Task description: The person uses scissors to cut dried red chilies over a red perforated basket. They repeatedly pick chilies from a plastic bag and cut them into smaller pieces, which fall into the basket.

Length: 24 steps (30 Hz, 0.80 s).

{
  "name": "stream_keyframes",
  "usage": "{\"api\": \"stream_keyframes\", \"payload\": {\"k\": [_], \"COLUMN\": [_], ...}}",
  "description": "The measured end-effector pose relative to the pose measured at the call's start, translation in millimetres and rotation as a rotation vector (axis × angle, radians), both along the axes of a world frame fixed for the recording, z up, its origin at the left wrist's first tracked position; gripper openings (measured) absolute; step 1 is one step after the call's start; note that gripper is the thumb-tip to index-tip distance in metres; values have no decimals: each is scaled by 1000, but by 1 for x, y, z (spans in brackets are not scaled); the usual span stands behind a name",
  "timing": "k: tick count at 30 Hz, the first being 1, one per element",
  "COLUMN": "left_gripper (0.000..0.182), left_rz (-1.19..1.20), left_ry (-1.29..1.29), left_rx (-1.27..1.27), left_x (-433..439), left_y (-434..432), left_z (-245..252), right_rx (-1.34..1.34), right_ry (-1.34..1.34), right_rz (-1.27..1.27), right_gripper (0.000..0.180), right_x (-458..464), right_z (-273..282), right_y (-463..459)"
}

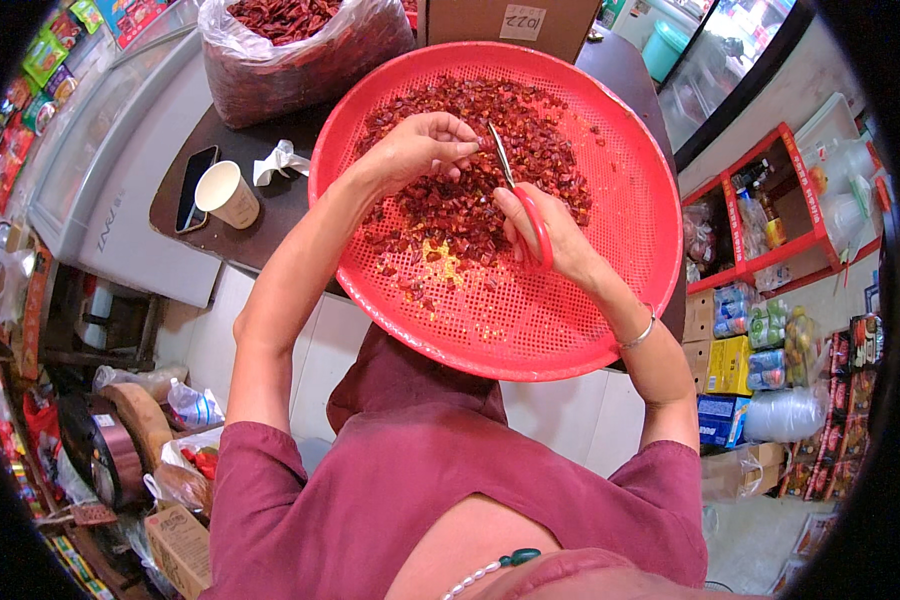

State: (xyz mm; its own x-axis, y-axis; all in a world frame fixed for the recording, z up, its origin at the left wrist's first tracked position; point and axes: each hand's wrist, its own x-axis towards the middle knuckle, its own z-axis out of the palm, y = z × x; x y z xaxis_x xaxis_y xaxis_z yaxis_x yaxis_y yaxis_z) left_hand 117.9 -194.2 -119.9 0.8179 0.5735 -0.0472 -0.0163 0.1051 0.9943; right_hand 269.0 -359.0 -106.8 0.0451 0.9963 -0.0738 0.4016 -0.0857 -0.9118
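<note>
A round red plastic sieve tray holds a heap of cut dried red chili pieces, with yellow seeds scattered near its lower left. Over the heap is my left hand, its thumb and fingers pinched together; a small dark red piece seems to show at the fingertips, probably chili. My right hand grips scissors by their red handles. Their metal blades point up and lie just right of my left fingertips. Whether the blades touch anything is hard to tell.
Behind the tray stand a clear plastic bag of whole dried chilies and a cardboard box. On the dark table, to the left, are a paper cup, a phone and a crumpled tissue. A red shelf stands right.
</note>
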Motion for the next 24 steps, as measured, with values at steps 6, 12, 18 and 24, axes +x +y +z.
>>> {"api": "stream_keyframes", "payload": {"k": [6,12,18,24], "left_gripper": [13,15,14,13], "left_rz": [15,6,2,12], "left_ry": [-15,-27,-15,-13], "left_rx": [-15,-14,-9,-2], "left_x": [0,-1,-1,-2], "left_y": [0,0,-3,-5], "left_z": [-2,-1,3,4], "right_rx": [-9,7,10,11], "right_ry": [-16,-70,-40,-79], "right_rz": [-6,-28,-43,-55], "right_gripper": [41,44,43,38], "right_x": [-1,2,-1,0], "right_z": [2,-2,3,-3], "right_y": [-1,0,-1,1]}}
